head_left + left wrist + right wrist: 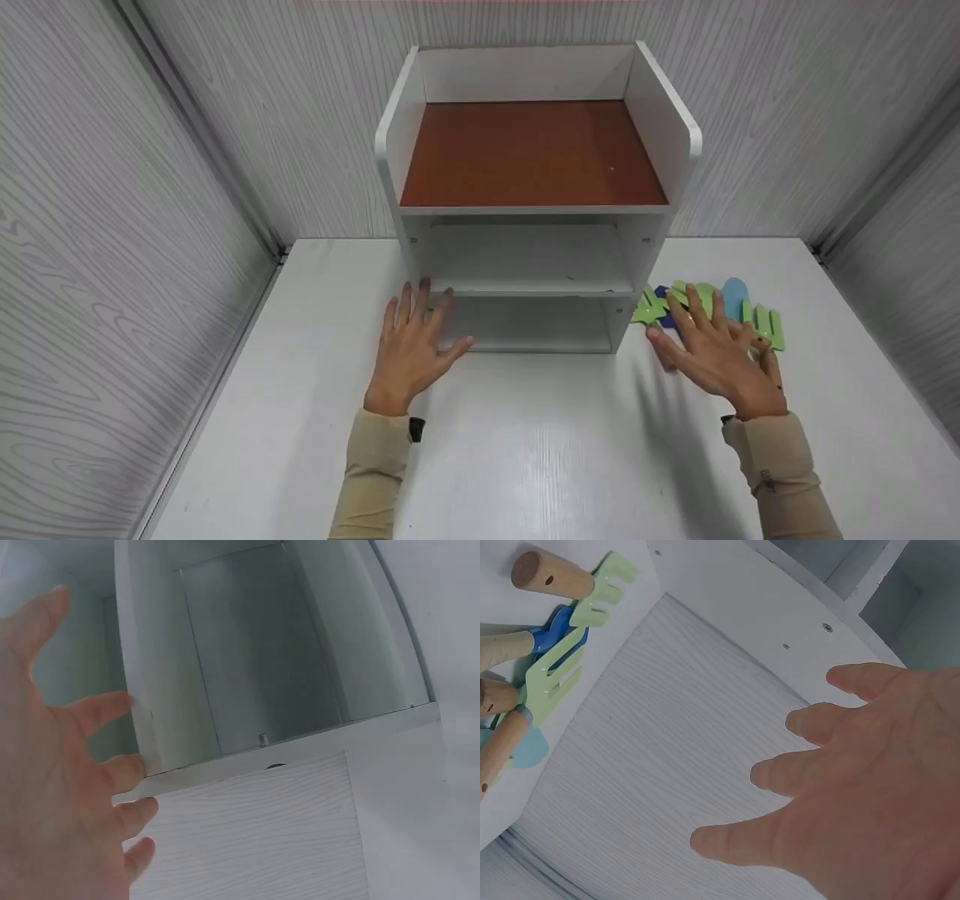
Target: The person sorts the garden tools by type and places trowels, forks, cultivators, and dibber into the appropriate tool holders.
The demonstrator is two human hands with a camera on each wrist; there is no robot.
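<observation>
My left hand point(409, 352) is held with fingers spread at the lower left front of a white shelf unit point(532, 211). In the left wrist view its fingertips lie by the shelf's edge; whether they touch I cannot tell. My right hand point(716, 360), fingers spread and holding nothing, hovers to the right of the unit and partly covers a pile of small garden tools. The right wrist view shows these tools: a green rake point(607, 589), a green fork point(544, 686), a dark blue tool head point(553, 630) and a light blue blade point(532, 748), with wooden handles point(501, 746).
The shelf unit has a brown top board point(532, 154) with raised sides and two compartments below. It stands at the back of a white table point(525, 450). Grey wood-grain panels point(787, 112) enclose the back and both sides.
</observation>
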